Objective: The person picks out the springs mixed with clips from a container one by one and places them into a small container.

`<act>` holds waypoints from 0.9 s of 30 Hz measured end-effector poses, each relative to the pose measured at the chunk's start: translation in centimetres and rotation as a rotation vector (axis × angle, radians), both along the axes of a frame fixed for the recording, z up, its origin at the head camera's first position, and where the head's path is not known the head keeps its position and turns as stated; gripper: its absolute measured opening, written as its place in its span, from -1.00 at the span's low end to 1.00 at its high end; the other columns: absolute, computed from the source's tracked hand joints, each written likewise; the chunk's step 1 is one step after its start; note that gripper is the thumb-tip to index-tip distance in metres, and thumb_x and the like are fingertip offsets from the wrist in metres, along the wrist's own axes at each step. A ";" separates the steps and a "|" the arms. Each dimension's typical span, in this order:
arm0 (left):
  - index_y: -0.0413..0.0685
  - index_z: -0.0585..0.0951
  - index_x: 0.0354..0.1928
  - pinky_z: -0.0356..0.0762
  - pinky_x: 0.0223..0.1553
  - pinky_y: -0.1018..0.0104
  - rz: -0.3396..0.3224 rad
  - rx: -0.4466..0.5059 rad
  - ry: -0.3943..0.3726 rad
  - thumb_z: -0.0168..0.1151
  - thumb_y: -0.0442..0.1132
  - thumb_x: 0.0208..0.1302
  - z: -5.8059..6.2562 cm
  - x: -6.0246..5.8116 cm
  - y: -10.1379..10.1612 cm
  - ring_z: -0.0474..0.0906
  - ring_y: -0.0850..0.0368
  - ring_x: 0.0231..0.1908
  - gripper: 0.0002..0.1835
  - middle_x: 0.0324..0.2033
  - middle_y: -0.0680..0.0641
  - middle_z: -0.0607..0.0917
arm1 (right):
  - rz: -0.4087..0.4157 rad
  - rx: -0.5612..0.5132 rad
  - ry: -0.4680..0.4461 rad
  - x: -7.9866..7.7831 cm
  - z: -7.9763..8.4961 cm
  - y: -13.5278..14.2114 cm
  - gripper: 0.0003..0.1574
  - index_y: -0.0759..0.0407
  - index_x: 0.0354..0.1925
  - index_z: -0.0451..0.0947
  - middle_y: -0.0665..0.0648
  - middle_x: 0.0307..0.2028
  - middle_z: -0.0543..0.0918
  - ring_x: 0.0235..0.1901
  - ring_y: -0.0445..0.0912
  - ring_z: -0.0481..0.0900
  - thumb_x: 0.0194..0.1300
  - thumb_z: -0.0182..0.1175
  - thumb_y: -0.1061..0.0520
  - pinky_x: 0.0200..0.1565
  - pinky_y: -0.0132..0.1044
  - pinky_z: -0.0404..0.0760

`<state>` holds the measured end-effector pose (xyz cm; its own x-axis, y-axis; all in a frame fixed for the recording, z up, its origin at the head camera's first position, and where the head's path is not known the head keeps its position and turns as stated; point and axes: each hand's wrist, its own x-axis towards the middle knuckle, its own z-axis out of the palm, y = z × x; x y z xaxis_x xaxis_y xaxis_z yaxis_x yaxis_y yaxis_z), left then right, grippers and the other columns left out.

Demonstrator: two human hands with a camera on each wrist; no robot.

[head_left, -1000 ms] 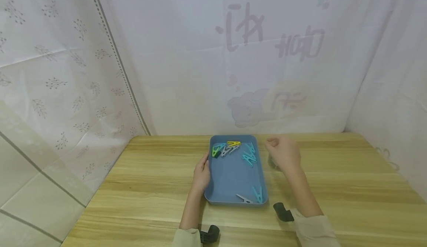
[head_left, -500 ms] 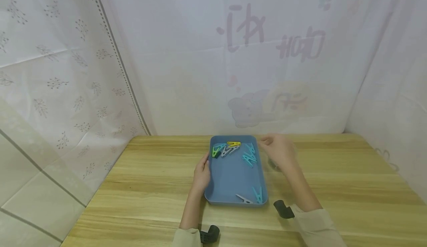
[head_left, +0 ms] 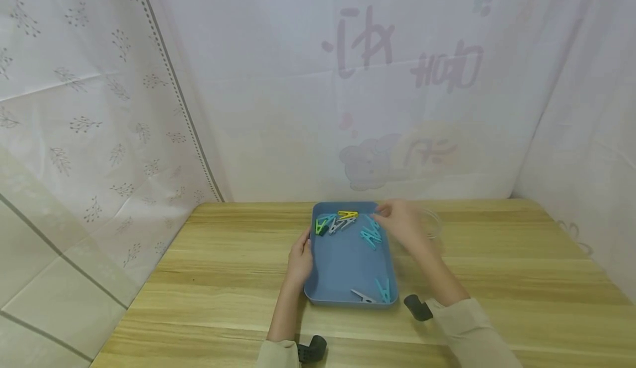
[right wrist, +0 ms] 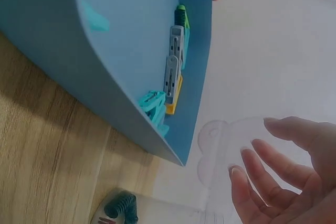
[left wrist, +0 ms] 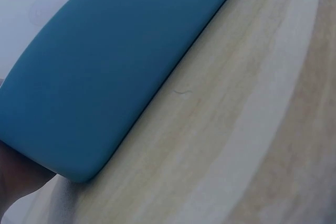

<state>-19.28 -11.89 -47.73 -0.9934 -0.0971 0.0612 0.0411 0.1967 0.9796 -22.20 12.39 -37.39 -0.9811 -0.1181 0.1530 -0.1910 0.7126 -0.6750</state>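
A blue rectangular tray lies on the wooden table. My left hand grips its left wall; in the left wrist view only part of that hand shows at the tray's end. Over the tray's far right corner is my right hand, fingers loosely bent and nothing seen between them in the right wrist view. Below it, several turquoise clothespins lie inside. Yellow, grey and green clothespins cluster at the far left. Nearer me lie a grey clothespin and a turquoise clothespin.
A clear round container stands right of the tray, partly behind my right hand; a dark green coiled piece shows in it. The wooden table ends at a patterned white curtain at the back.
My right hand has moved left, from beside the tray to over its far right corner, uncovering more of the clear container. My left hand and the clothespins have stayed put.
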 end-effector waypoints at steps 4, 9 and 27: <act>-0.33 0.29 0.57 0.12 0.59 -0.25 -0.001 0.001 0.003 -0.22 -0.38 0.70 0.0 0.0 0.0 0.12 -0.34 0.59 -0.49 0.56 -0.34 0.31 | 0.019 0.027 0.001 -0.1 0.0 -0.6 -0.62 0.42 0.04 0.70 0.38 -0.07 0.76 -0.06 0.23 0.73 0.46 0.32 0.12 -0.09 0.04 0.79; -0.34 0.28 0.57 0.12 0.59 -0.24 -0.008 0.003 0.006 -0.23 -0.37 0.70 0.0 0.0 0.0 0.11 -0.33 0.59 -0.49 0.56 -0.34 0.30 | 0.047 0.040 0.010 -0.4 -0.2 -1.2 -0.65 0.42 0.03 0.70 0.36 -0.11 0.76 -0.11 0.20 0.73 0.43 0.33 0.16 -0.15 0.00 0.80; -0.36 0.26 0.57 0.08 0.59 -0.26 -0.022 0.016 0.018 -0.24 -0.40 0.69 0.0 0.1 -0.1 0.08 -0.34 0.60 -0.49 0.56 -0.37 0.28 | 0.099 0.128 -0.027 -1.2 0.1 -3.0 -0.64 0.37 0.02 0.73 0.33 -0.08 0.78 -0.08 0.18 0.74 0.44 0.35 0.10 -0.10 0.03 0.79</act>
